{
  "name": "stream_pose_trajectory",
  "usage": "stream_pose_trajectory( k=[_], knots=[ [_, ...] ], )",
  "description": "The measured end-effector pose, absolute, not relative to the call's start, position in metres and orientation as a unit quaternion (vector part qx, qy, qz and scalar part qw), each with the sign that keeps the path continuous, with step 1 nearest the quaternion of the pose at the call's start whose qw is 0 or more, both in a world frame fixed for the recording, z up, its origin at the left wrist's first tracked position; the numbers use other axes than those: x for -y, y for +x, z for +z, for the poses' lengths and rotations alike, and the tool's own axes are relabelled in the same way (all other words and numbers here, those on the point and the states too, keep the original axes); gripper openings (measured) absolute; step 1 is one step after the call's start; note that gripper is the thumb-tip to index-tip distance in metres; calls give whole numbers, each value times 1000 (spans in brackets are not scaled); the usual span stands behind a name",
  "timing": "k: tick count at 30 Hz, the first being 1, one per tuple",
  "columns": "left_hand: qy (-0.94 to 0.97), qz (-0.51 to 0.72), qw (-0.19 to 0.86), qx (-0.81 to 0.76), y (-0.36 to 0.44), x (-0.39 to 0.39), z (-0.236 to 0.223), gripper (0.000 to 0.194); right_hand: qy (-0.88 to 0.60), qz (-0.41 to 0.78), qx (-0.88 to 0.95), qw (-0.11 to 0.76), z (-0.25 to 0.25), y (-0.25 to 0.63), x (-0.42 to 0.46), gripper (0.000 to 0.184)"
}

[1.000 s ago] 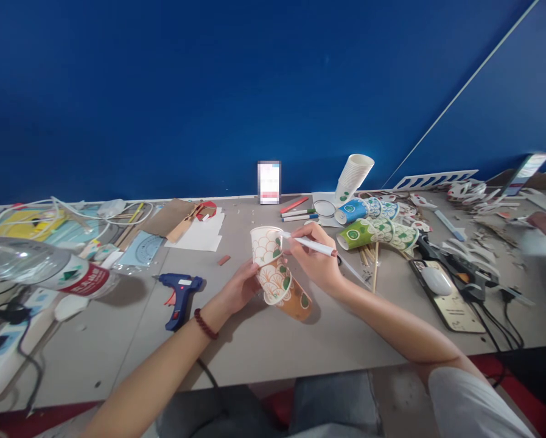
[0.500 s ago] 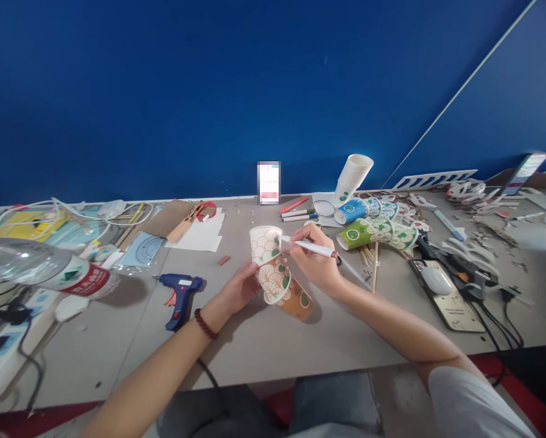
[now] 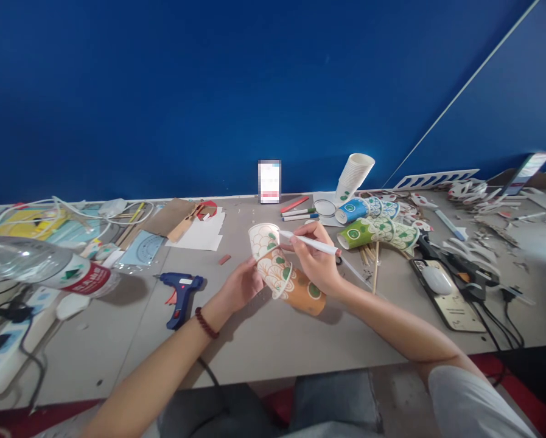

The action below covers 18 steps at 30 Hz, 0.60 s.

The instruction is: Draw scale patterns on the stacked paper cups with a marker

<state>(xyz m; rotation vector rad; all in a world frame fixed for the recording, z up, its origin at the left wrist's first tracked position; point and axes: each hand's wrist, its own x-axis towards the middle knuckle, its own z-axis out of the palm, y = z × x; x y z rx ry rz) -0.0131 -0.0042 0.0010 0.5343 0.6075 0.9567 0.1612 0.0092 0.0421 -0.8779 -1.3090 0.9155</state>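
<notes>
My left hand (image 3: pixel 243 283) grips a bent chain of joined paper cups (image 3: pixel 275 272) from its left side. The upper cups are white with orange scale lines and green spots; the lower end is orange-brown with a green round mark. In a pinch, my right hand (image 3: pixel 317 258) holds a white marker pen (image 3: pixel 316 244), its tip at the right side of the top cup. Whether the tip touches the paper I cannot tell. Just right of that hand lie a green paper-cup piece (image 3: pixel 355 233) and a blue one (image 3: pixel 351 210) with similar scale patterns.
A blue hot glue gun (image 3: pixel 181 295) lies left of my left hand, near a water bottle (image 3: pixel 49 264) on its side. Several markers (image 3: pixel 299 217) and a leaning stack of paper cups (image 3: pixel 355 176) are at the back. A phone with a mouse (image 3: pixel 437 281) on it lies right.
The cup chain has turned in my left hand, its orange end swinging right and showing more of its side. The pen has shifted slightly with my right hand, still by the top cup.
</notes>
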Motion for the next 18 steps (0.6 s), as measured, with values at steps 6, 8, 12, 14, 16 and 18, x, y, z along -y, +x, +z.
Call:
stream_pose_trajectory(
  k=[6, 8, 12, 14, 16, 18],
  knots=[
    [243, 457, 811, -271, -12, 3, 8, 19, -385, 392, 574, 606, 43, 162, -10, 9],
    [248, 448, 816, -270, -14, 2, 5, 21, -396, 390, 579, 596, 43, 162, -10, 11],
    [269, 436, 808, -293, -15, 3, -6, 30, -387, 421, 588, 572, 44, 160, -7, 14],
    [285, 444, 796, -298, -14, 3, -9, 32, -385, 426, 602, 555, 44, 160, -6, 13],
    [298, 446, 790, -297, -13, 4, -9, 31, -394, 402, 624, 542, 46, 161, -5, 11],
    [306, 444, 789, -293, -12, 4, -8, 32, -411, 352, 647, 538, 48, 162, -4, 10]
  ],
)
